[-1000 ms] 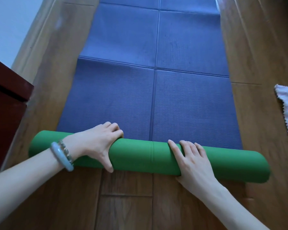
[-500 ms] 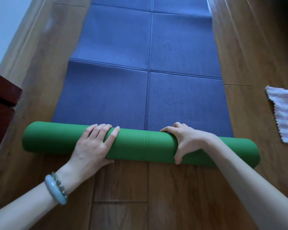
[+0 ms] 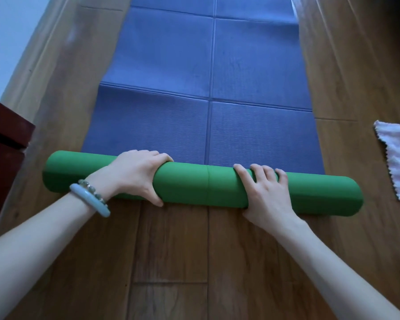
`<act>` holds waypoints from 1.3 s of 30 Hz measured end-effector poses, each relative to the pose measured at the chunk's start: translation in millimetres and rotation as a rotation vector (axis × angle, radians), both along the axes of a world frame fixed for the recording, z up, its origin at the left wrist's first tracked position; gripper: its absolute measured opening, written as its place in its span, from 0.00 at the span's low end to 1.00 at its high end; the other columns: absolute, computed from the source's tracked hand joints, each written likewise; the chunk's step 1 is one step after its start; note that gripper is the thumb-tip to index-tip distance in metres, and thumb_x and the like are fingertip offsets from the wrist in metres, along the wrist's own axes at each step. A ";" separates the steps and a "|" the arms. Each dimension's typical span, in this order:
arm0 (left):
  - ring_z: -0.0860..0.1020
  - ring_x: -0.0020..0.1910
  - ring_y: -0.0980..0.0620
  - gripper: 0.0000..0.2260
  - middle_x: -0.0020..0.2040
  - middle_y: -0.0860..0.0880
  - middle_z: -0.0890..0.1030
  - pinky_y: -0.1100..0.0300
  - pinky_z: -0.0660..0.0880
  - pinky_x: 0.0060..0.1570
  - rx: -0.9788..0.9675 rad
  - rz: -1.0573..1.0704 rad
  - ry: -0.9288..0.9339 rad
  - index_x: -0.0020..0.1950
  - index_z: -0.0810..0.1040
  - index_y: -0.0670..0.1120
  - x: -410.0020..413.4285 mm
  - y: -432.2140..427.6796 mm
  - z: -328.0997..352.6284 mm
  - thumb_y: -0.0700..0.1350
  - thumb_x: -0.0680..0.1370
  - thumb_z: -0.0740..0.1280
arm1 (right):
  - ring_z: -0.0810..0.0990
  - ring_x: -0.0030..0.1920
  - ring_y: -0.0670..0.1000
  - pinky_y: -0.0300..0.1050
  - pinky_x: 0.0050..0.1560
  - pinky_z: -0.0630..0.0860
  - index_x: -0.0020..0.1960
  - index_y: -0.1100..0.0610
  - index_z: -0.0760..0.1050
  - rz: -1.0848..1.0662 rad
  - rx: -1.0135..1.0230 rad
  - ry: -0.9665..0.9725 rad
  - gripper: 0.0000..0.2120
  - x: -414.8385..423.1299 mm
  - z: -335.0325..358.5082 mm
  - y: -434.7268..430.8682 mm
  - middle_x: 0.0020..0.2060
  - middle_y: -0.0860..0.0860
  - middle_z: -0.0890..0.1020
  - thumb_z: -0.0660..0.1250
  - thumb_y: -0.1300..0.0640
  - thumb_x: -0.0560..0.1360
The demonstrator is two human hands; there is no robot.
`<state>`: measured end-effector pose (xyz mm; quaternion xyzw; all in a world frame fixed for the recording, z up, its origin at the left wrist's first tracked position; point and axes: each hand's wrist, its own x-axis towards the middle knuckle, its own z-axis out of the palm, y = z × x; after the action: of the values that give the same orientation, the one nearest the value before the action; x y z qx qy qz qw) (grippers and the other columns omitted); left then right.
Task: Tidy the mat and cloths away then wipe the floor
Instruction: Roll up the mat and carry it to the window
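Mat partly rolled: rolled part green, flat part blue-purple, ribbed, creased in squares. Left hand curls round rolled part; right hand presses on top, fingers spread.

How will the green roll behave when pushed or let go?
Being round, the roll probably rolls easily on the smooth wooden floor. It may spring open, since only the left hand and right hand hold it wound.
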<state>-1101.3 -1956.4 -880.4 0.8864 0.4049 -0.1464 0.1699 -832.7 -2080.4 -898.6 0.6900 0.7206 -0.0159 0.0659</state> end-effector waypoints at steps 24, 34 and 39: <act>0.79 0.41 0.42 0.47 0.46 0.42 0.80 0.52 0.74 0.41 0.210 -0.037 0.017 0.61 0.70 0.42 -27.1 -101.8 -6.2 0.58 0.44 0.73 | 0.70 0.59 0.52 0.56 0.58 0.68 0.67 0.43 0.58 0.065 -0.875 0.162 0.46 -2.5 46.2 4.5 0.56 0.48 0.72 0.78 0.47 0.56; 0.77 0.44 0.50 0.41 0.44 0.54 0.77 0.55 0.72 0.44 -0.031 -0.115 0.120 0.61 0.69 0.53 -26.2 -95.3 1.5 0.67 0.51 0.66 | 0.65 0.62 0.51 0.50 0.60 0.66 0.71 0.41 0.54 0.035 -0.897 0.226 0.47 1.5 53.6 -6.8 0.59 0.48 0.66 0.77 0.46 0.59; 0.76 0.49 0.57 0.38 0.50 0.59 0.77 0.56 0.74 0.50 -0.477 0.001 0.149 0.58 0.65 0.60 -10.0 -50.2 11.8 0.66 0.52 0.75 | 0.53 0.72 0.54 0.52 0.73 0.51 0.75 0.44 0.37 0.046 -0.628 0.142 0.55 -4.6 59.4 -38.4 0.72 0.51 0.55 0.72 0.42 0.62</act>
<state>-1111.3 -2006.6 -868.6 0.8078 0.3709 -0.3024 0.3441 -837.3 -2118.8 -839.1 0.6165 0.6988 -0.2841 0.2255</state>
